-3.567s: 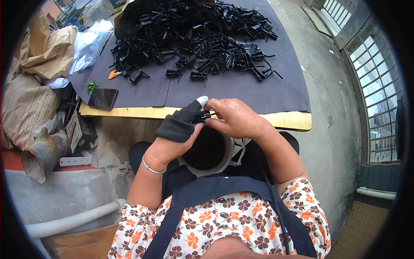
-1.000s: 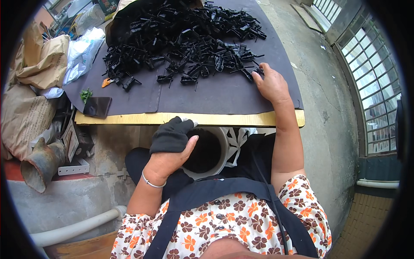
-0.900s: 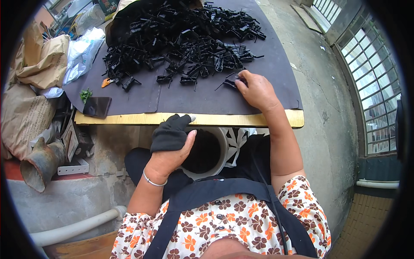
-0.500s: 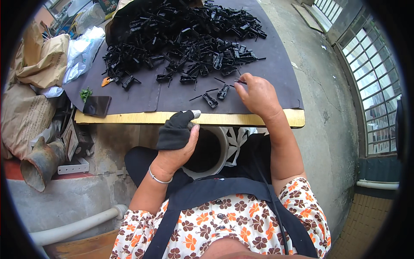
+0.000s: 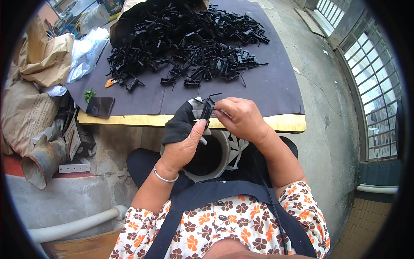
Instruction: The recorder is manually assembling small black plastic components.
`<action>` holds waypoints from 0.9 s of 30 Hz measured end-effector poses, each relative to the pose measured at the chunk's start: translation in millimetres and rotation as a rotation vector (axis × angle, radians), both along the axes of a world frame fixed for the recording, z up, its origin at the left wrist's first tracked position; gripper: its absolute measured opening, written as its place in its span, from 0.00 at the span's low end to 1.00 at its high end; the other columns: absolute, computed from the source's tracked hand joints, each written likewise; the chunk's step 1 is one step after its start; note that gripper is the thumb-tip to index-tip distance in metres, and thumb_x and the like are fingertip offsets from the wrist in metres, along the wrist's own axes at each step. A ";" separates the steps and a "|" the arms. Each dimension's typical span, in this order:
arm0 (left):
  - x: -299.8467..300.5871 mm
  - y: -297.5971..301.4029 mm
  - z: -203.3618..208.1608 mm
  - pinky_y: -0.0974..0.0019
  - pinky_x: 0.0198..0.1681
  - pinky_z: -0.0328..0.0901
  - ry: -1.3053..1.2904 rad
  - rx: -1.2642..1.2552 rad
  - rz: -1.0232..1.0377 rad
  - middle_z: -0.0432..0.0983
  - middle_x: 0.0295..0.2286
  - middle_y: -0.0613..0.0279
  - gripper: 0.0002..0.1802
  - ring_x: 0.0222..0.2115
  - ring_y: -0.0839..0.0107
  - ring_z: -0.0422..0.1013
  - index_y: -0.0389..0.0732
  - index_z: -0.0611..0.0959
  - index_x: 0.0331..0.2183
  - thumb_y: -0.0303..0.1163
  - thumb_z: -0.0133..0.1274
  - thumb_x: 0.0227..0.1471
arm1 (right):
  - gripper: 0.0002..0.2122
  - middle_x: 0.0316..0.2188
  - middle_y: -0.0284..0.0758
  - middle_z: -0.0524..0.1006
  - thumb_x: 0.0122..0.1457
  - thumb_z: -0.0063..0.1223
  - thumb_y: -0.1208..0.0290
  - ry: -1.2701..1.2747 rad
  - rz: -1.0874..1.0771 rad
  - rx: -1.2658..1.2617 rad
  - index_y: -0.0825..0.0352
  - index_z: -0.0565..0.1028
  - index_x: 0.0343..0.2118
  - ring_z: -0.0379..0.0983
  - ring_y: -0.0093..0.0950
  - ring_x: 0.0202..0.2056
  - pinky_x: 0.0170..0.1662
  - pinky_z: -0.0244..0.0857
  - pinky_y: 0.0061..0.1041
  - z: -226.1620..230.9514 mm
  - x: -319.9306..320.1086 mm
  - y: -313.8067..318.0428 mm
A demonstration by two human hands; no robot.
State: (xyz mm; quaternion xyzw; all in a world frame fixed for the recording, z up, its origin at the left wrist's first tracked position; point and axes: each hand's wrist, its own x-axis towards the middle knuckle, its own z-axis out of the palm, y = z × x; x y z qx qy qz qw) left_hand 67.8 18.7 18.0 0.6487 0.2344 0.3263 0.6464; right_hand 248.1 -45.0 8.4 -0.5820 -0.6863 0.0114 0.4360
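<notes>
My left hand (image 5: 183, 129), in a black glove that leaves the thumb bare, grips a small black plastic part (image 5: 206, 113) above the table's front edge. The thumb presses on the part's near side, and thin black stems stick out at its top. From the right, my right hand (image 5: 239, 115) is bare and closed, its fingertips pinched against the part's right side. What lies between those fingertips is hidden. Beyond both hands, a big heap of similar black plastic parts (image 5: 185, 45) covers the far table, with a few loose ones along its near edge.
The table has a dark cover (image 5: 271, 93) and a yellow wooden edge (image 5: 142, 119). On its left lie a phone (image 5: 100, 106), green leaves (image 5: 89, 94) and an orange piece (image 5: 110, 83). A pale bucket (image 5: 226, 151) stands below the edge. Paper sacks (image 5: 30, 114) crowd the left.
My right hand has come left and nearer. My left hand has risen to meet it and now holds a black plastic part. The loose parts that lay near the front edge no longer show there.
</notes>
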 end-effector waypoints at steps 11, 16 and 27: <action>-28.9 -2.5 51.6 0.60 0.42 0.65 0.386 1.120 -0.435 0.76 0.35 0.59 0.18 0.36 0.58 0.71 0.44 0.81 0.36 0.23 0.59 0.37 | 0.10 0.14 0.40 0.69 0.53 0.56 0.69 0.314 0.537 -0.573 0.72 0.73 0.24 0.65 0.29 0.18 0.25 0.60 0.27 8.9 12.3 -11.2; -31.0 -7.0 53.8 0.64 0.34 0.67 0.216 0.868 -0.480 0.77 0.30 0.62 0.12 0.30 0.63 0.73 0.45 0.82 0.31 0.24 0.60 0.38 | 0.09 0.16 0.28 0.69 0.56 0.55 0.71 0.522 0.752 -0.622 0.70 0.72 0.24 0.60 0.16 0.21 0.24 0.57 0.21 7.7 4.7 -11.3; -23.9 -26.0 65.1 0.66 0.33 0.68 0.496 1.230 -0.630 0.77 0.33 0.63 0.11 0.29 0.64 0.74 0.45 0.80 0.28 0.26 0.62 0.36 | 0.12 0.16 0.29 0.68 0.59 0.51 0.66 0.583 0.719 -0.687 0.71 0.72 0.25 0.59 0.17 0.22 0.26 0.59 0.23 8.3 -6.4 -8.3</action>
